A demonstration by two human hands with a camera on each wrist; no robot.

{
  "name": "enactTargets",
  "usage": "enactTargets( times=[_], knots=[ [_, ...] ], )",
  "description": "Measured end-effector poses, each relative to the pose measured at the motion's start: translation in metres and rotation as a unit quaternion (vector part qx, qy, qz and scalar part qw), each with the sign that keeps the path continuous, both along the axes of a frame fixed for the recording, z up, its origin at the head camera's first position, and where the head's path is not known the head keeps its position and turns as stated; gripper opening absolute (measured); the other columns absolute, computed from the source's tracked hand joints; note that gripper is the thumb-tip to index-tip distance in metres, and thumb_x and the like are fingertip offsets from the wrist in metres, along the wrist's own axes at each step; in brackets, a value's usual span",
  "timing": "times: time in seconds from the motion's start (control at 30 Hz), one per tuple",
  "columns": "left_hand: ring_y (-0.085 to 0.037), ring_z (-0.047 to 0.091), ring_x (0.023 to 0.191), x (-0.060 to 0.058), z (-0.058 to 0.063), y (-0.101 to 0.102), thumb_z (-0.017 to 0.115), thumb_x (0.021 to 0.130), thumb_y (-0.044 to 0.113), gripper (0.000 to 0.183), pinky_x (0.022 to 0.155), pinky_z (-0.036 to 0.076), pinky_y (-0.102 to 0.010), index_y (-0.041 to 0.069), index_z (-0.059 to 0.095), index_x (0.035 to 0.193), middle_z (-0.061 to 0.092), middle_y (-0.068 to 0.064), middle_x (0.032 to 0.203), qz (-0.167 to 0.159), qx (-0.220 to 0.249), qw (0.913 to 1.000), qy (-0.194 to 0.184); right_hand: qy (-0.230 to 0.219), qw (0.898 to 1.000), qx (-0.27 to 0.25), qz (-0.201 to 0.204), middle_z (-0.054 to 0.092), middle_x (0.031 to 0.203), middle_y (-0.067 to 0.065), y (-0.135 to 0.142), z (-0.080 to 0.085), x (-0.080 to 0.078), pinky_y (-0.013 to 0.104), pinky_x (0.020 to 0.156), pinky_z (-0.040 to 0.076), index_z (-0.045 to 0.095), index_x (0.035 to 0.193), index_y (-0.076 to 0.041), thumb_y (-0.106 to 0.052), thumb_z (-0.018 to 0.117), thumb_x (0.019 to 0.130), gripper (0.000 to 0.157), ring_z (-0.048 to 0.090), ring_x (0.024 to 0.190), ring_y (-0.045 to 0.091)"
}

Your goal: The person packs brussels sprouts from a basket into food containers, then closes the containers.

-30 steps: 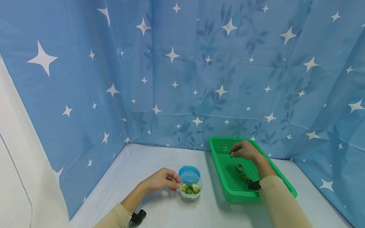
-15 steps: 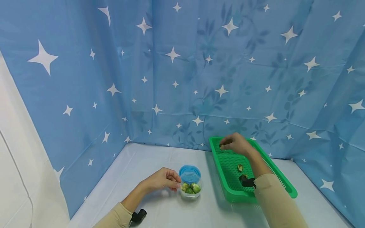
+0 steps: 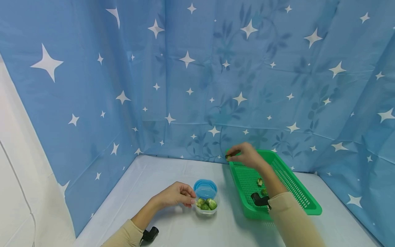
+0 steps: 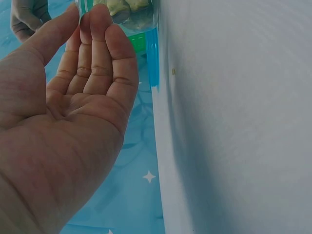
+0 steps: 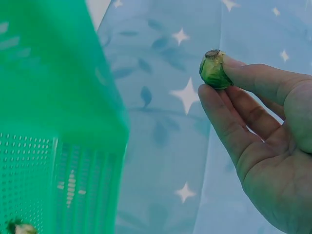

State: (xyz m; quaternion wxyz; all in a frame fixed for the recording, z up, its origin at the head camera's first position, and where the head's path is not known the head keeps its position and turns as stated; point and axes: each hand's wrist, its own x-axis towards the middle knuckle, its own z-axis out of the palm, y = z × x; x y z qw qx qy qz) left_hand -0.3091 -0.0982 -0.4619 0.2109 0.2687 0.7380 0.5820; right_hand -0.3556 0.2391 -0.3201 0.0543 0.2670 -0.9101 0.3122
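Note:
My right hand [image 3: 248, 156] pinches a Brussels sprout [image 5: 215, 72] between thumb and fingertips, its cut stem end facing up in the right wrist view. That hand is raised over the far left corner of the green basket [image 3: 251, 213]. My left hand [image 3: 176, 195] holds the left rim of a small clear container [image 3: 206, 212] with thumb and fingertips. Inside the container lie several green Brussels sprouts [image 3: 211, 203]. In the left wrist view, the container [image 4: 139, 24] shows only partly at the top, beyond the fingertips of my left hand [image 4: 83, 107].
A blue lid [image 3: 205, 184] is right behind the container. Two more sprouts lie in the basket, one of them [image 3: 260, 181] near its middle. White cloth [image 3: 154, 171] covers the table, and a blue star-patterned curtain [image 3: 197, 103] hangs behind and at both sides.
My right hand has moved left and slightly up with the Brussels sprout, from above the basket's inside to its far left corner. The left hand and container have stayed put.

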Motion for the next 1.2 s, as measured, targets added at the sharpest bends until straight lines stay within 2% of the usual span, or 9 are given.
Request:
enactTargets(
  times=[0.3,0.53,0.73,1.0,1.2],
  knots=[
    [-0.017,0.073,0.078,0.001,0.000,0.000,0.078,0.094,0.013,0.023,0.080,0.064,-0.042,-0.004,0.073,0.109,0.076,-0.004,0.091,0.001,-0.002,1.0000,0.003,0.016,0.999,-0.016,0.046,0.078,0.107,0.007,-0.028,0.001,0.012,0.035,0.078,0.062,0.080,0.112,-0.006,-0.006,0.077,0.093,0.019,0.073,0.100,0.025],
    [-0.017,0.072,0.077,0.000,0.000,0.000,0.078,0.095,0.014,0.023,0.080,0.064,-0.042,-0.004,0.073,0.109,0.076,-0.003,0.091,-0.002,-0.001,1.0000,0.006,0.017,0.997,-0.031,0.076,0.078,0.103,0.006,-0.038,-0.005,0.017,0.034,0.080,0.063,0.080,0.108,-0.010,-0.004,0.077,0.093,0.017,0.074,0.098,0.023],
    [-0.016,0.073,0.078,-0.001,0.000,0.000,0.077,0.095,0.014,0.023,0.081,0.064,-0.042,-0.003,0.073,0.110,0.076,-0.003,0.091,-0.004,0.000,1.0000,0.003,0.002,0.994,-0.038,0.104,0.077,0.104,0.008,-0.048,-0.011,0.023,0.031,0.082,0.063,0.079,0.110,-0.006,-0.001,0.074,0.094,0.018,0.074,0.098,0.026],
    [-0.017,0.073,0.078,-0.001,0.000,0.000,0.077,0.095,0.014,0.021,0.081,0.064,-0.043,-0.002,0.073,0.109,0.076,-0.003,0.092,-0.003,-0.001,1.0000,0.003,-0.003,0.992,-0.026,0.125,0.077,0.104,0.009,-0.060,-0.020,0.032,0.027,0.082,0.063,0.077,0.110,-0.002,0.002,0.075,0.093,0.019,0.074,0.098,0.026],
    [-0.017,0.074,0.079,-0.001,-0.001,0.000,0.076,0.095,0.013,0.022,0.081,0.064,-0.043,-0.002,0.073,0.110,0.076,-0.004,0.092,-0.004,-0.002,1.0000,0.004,-0.009,0.991,-0.018,0.130,0.076,0.104,0.008,-0.065,-0.030,0.036,0.026,0.084,0.062,0.078,0.107,-0.007,0.003,0.074,0.092,0.018,0.073,0.097,0.024]
  ],
)
